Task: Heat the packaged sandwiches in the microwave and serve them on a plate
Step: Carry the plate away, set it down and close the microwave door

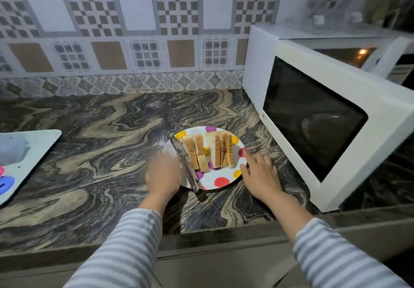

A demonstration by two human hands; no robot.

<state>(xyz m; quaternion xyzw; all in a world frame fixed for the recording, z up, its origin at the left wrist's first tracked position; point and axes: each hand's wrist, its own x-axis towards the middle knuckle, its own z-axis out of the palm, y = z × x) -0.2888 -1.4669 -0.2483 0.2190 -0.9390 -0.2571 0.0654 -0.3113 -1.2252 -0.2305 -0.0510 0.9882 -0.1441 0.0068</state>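
Both hands, the left hand (163,172) and right hand (259,173), lay with loose, empty fingers beside the plate (220,181) of sandwiches (209,151), probably about to lift it off the counter (100,153).

We see sandwiches (208,151), cut into strips standing on edge, on a polka-dot plate (220,181); the white microwave (324,113) at its three o'clock stands with door open.

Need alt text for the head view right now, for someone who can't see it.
Two hands, left hand and right hand, rest at either side of a polka-dot plate holding sandwich slices and metal tongs on a marbled counter. A white microwave stands right, door open.
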